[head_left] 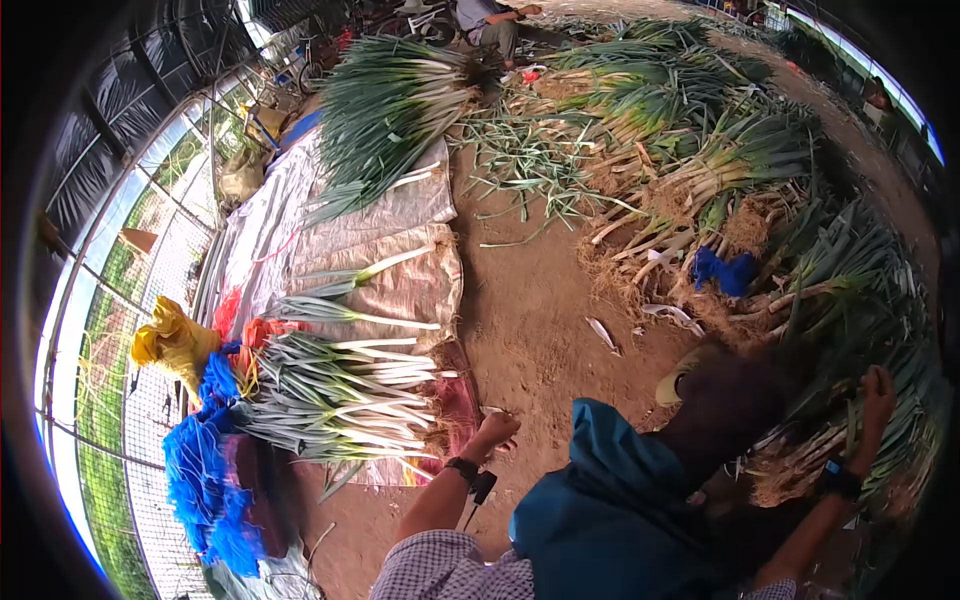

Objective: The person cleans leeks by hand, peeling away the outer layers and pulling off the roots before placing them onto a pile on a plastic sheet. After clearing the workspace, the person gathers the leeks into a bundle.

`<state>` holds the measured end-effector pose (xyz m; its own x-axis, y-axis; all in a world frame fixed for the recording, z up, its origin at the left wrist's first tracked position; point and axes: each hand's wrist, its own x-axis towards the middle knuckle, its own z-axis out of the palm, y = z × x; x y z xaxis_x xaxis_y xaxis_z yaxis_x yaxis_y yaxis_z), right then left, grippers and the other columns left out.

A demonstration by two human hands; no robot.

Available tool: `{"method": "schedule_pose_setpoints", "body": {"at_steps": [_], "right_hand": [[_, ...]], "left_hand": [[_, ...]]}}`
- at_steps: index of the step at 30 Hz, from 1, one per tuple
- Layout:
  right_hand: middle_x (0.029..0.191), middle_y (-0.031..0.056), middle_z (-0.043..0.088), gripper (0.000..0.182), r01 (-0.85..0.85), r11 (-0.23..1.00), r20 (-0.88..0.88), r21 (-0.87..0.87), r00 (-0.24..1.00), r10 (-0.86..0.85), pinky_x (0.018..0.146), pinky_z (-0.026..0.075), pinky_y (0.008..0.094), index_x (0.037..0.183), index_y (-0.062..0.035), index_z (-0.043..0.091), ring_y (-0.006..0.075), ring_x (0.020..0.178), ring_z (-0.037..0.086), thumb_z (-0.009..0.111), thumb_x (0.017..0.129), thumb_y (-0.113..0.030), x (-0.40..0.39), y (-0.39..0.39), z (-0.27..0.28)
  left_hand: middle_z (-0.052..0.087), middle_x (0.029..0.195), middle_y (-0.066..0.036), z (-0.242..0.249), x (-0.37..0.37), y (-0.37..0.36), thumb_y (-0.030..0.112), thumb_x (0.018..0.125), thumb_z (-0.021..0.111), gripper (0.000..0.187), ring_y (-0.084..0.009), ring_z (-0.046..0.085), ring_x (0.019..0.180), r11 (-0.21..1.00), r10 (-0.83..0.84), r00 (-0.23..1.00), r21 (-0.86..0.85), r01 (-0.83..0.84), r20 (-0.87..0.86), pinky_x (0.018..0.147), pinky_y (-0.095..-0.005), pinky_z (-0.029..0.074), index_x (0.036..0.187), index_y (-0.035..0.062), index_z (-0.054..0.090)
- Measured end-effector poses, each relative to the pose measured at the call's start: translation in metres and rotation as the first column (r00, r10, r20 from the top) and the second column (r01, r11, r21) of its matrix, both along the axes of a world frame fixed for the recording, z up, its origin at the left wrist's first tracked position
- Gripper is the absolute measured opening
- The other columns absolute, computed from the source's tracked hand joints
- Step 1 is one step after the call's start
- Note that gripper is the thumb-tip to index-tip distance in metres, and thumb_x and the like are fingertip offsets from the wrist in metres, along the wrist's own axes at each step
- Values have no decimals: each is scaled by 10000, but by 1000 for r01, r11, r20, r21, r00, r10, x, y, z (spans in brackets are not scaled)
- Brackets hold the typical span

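Observation:
My left hand [495, 433] is just right of a row of trimmed leeks [380, 400], near their root ends. Its fingers are loosely bent and apart, and I see nothing in them. The leeks lie side by side, white stems to the right and green leaves to the left, on a woven sheet [400, 245]. My right hand [878, 395] is raised at the right, over a heap of untrimmed leeks [840, 265]. Its fingers look curled together; whether a leek is in them is hidden. A teal apron [610, 490] covers my lap.
A large stack of leeks [390, 110] lies on the sheet's far end. Loose leaf trimmings [530, 160] litter the soil. Blue netting [205, 490] and a yellow bag [175, 345] are at the left. Another person [495, 25] sits at the back. A blue cloth [725, 272] lies on the heap.

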<state>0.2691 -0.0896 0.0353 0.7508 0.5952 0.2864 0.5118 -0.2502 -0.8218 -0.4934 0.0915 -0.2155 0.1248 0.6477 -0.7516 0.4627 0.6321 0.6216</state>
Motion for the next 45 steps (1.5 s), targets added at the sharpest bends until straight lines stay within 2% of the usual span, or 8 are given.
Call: {"method": "schedule_pose_setpoints", "body": {"at_steps": [7, 9, 11, 13, 22, 29, 38, 45], "right_hand": [[1172, 152, 615, 378, 331, 941, -98, 71, 941, -324, 902, 461, 412, 1234, -28, 615, 292, 1048, 585, 599, 959, -287, 13, -106, -72], [1348, 209, 550, 478, 554, 830, 930, -59, 332, -156, 1008, 441, 446, 1389, -29, 494, 393, 1210, 537, 561, 918, -70, -14, -156, -83], [1222, 165, 589, 406, 381, 919, 483, 95, 790, -378, 926, 476, 415, 1301, -44, 529, 339, 1079, 575, 562, 896, -29, -14, -155, -70], [943, 64, 700, 166, 524, 542, -495, 657, 842, -213, 779, 537, 345, 1078, -47, 667, 203, 825, 662, 632, 931, -114, -35, -145, -31], [803, 56, 680, 190, 428, 784, -309, 449, 898, -314, 513, 496, 278, 1015, 6, 659, 120, 570, 616, 658, 944, -169, -36, -102, -27], [829, 39, 708, 264, 257, 964, -323, 75, 920, -220, 628, 485, 247, 1073, -25, 681, 96, 680, 618, 659, 938, -252, -6, 49, -26], [1154, 133, 637, 552, -291, 861, -419, -417, 902, 102, 838, 519, 319, 1384, 36, 466, 170, 997, 610, 665, 884, -86, 43, 38, -359], [793, 73, 606, 254, -569, 522, -612, -636, 783, 108, 617, 487, 343, 1029, 30, 627, 146, 677, 590, 639, 891, -183, -64, 88, -194]], "left_hand": [[671, 686, -119, 102, 46, 105, 233, 889, 553, 258, -206, 708, 609, 831, -189, 962, 491, 263, -196, 532, -339, 556, 807, 20, 674], [691, 822, -155, 154, 109, 143, 224, 923, 592, 264, -218, 692, 655, 679, -211, 974, 704, 208, -84, 583, -340, 559, 979, -23, 667], [687, 942, -138, 209, 195, 166, 171, 961, 594, 265, -174, 647, 721, 453, -396, 918, 863, 224, -31, 625, -313, 542, 1121, -38, 625], [662, 998, -75, 271, 289, 144, 163, 975, 597, 306, -136, 630, 746, 241, -497, 861, 935, 259, -110, 616, -270, 528, 1219, -23, 597], [703, 847, -153, 250, 527, 14, 155, 941, 637, 200, -208, 681, 753, -63, -881, 415, 926, 372, -227, 683, -329, 523, 1092, 26, 663], [677, 849, -206, 201, 530, 36, 83, 890, 579, 208, -311, 683, 776, 261, -914, 403, 685, 681, -53, 697, -426, 539, 1073, 49, 673], [620, 800, -187, 173, 523, 39, 81, 736, 657, 292, -375, 638, 784, 204, -878, 455, 745, 636, -148, 692, -474, 495, 977, -47, 553], [657, 889, -199, 218, 439, 79, 265, 856, 638, 329, -389, 654, 870, 668, -709, 696, 428, 609, 116, 744, -465, 517, 1055, 10, 577]]}}
